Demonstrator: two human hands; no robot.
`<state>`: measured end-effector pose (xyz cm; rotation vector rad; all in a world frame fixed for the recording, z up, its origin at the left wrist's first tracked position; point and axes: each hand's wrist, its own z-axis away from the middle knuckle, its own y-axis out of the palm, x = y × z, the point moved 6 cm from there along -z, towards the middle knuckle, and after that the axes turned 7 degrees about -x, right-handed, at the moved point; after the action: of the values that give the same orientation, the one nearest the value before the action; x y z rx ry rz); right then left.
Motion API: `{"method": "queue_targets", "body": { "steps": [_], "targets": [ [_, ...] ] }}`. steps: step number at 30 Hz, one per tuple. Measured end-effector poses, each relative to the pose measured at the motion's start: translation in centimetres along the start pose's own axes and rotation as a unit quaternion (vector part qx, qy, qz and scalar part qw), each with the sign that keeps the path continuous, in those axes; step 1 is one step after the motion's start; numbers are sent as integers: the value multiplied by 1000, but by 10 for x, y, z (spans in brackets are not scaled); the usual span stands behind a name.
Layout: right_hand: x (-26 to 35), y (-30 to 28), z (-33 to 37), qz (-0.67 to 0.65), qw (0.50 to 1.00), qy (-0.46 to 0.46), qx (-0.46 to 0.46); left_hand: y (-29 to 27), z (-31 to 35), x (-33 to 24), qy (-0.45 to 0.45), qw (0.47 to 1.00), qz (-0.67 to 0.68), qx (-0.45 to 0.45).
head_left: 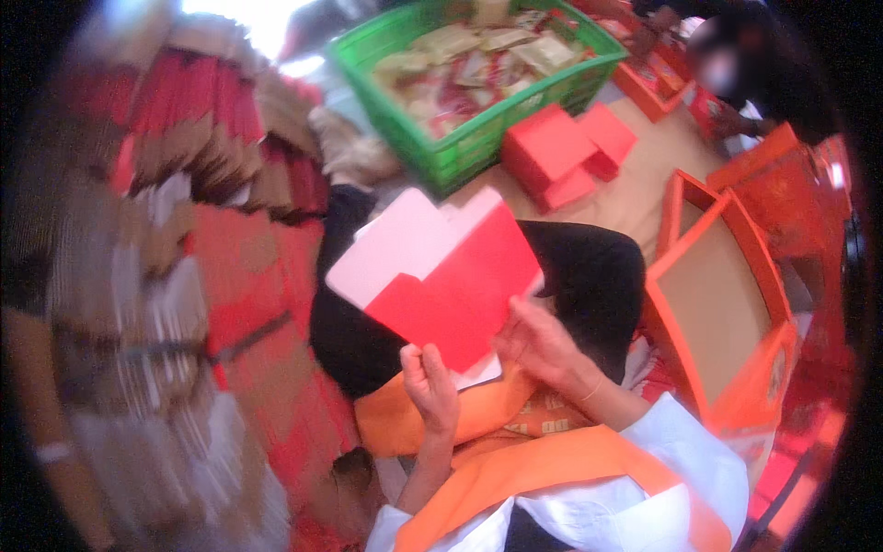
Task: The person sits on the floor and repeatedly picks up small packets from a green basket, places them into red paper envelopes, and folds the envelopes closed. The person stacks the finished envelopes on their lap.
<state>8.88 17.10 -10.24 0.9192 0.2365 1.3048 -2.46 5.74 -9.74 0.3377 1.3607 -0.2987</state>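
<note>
Orange apron [552,466] nearest, left hand [432,391] pinches the near edge and right hand [543,348] the right edge of a red-and-white card blank [460,294] extending forward-left from them.

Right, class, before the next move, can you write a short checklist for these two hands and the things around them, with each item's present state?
1. Right hand on the red-and-white card, near its right edge: ok.
2. Left hand at the card's lower edge: ok for position; whether it grips firmly, cannot tell.
3. Card apart from the orange tray on the right: ok.
4. Green crate free of contents: not ok, it holds many packets.
5. Red boxes apart from the hands: ok, they sit beyond, beside the crate.
6. Fine creases on the card: cannot tell, the picture is too blurred.
</note>
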Motion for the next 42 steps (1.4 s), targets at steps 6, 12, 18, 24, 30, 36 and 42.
{"method": "queue_targets", "body": {
  "steps": [6,12,18,24,30,36,42],
  "targets": [
    [-28,4,4,272,944,-185,4,2,9,33,-164,983,80,-35],
    [-62,-26,15,580,729,-338,137,5,24,38,-85,993,30,71],
    [-34,13,52,538,806,-47,243,-23,20,1,41,893,-439,86],
    [70,53,75,547,588,-581,134,-29,36,-12,-112,984,-133,24],
    [25,8,29,578,732,-332,140,-48,77,36,-130,982,11,139],
    [16,18,46,642,653,-356,188,-43,69,29,-167,954,12,247],
    [-7,-18,35,599,742,-250,166,-44,42,21,106,924,-230,285]
  ]
}}
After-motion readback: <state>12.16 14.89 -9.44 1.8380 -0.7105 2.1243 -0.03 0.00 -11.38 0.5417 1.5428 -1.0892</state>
